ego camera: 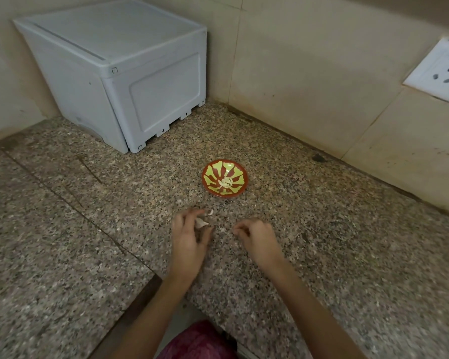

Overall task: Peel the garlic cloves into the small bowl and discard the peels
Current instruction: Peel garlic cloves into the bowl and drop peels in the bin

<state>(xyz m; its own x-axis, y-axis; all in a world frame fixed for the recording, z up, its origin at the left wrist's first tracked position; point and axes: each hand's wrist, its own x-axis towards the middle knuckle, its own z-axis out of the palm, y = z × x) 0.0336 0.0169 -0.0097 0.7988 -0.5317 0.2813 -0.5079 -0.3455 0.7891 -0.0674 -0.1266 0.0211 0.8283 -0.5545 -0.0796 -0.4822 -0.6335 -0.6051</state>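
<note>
A small red bowl (224,180) with a yellow-green pattern sits on the granite counter (322,229), with peeled garlic cloves (226,183) in its middle. In front of the bowl, my left hand (188,237) has its fingers curled around pale garlic peels (201,223). A small peel scrap (210,212) lies on the counter just beyond its fingertips. My right hand (255,238) rests to the right with fingers curled; whether it pinches anything is too blurred to tell.
A white plastic drawer box (119,73) stands at the back left corner. Tiled walls (309,60) close off the back and right, with a wall socket (441,71) at the upper right. The counter's front edge (151,288) runs near my arms.
</note>
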